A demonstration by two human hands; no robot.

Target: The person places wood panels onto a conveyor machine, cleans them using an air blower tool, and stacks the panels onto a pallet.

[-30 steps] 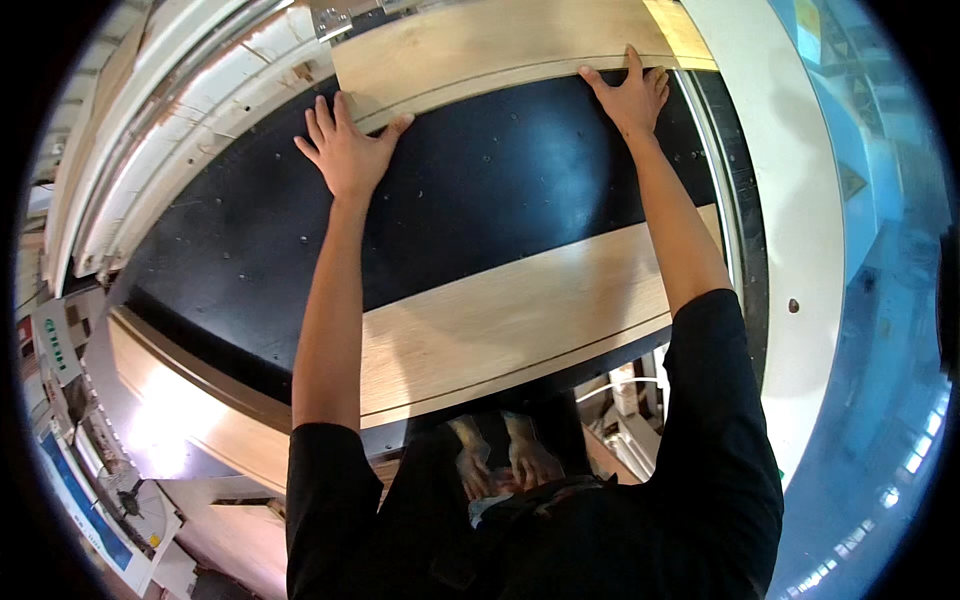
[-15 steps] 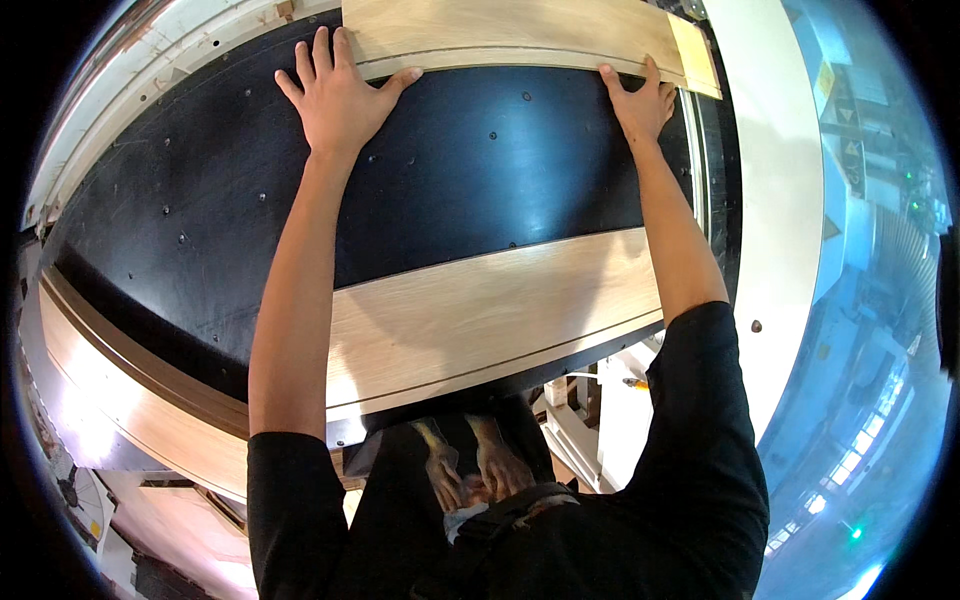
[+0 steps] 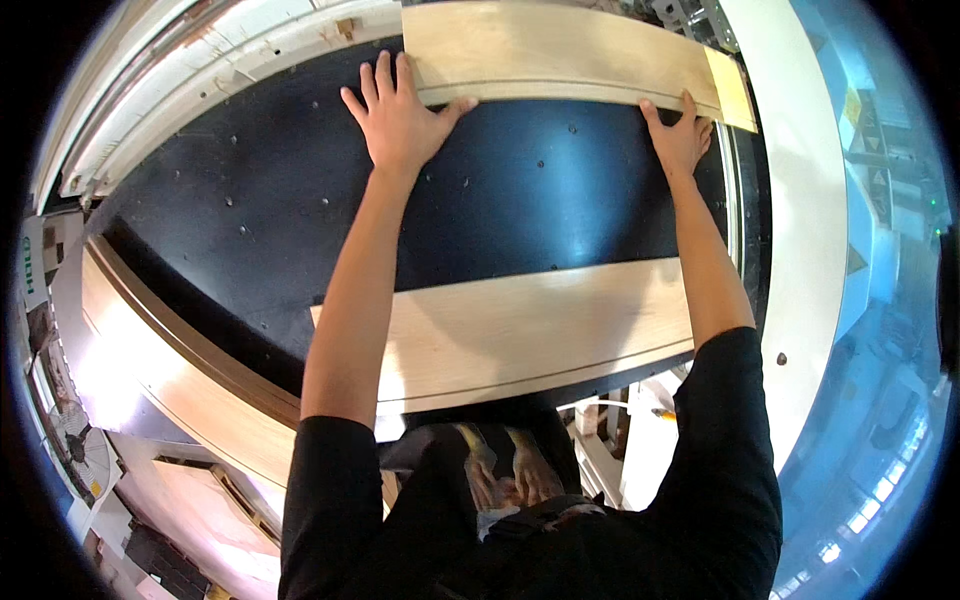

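A pale wooden board (image 3: 560, 50) with a dark groove along its near edge lies across the far side of a black table (image 3: 490, 200). At its left end, my left hand (image 3: 395, 122) has its fingers spread, with the thumb along the board's near edge. My right hand (image 3: 680, 140) is by the same edge near the right end, thumb and index finger apart and the other fingers bent. Neither hand wraps around the board. A yellow piece (image 3: 731, 90) covers the board's right end. Closer to me lies a second grooved board (image 3: 540, 330), partly behind my left forearm.
More wooden panels (image 3: 190, 385) lie at the lower left. A white machine rail (image 3: 250, 60) runs along the far left, and a white beam (image 3: 800, 250) stands at the right. A metal strip (image 3: 732, 190) edges the black table. A fan (image 3: 75, 445) is far left.
The whole view has shifted, so the table, boards and hands appear lower and further right. Both hands keep their places at the far board's near edge.
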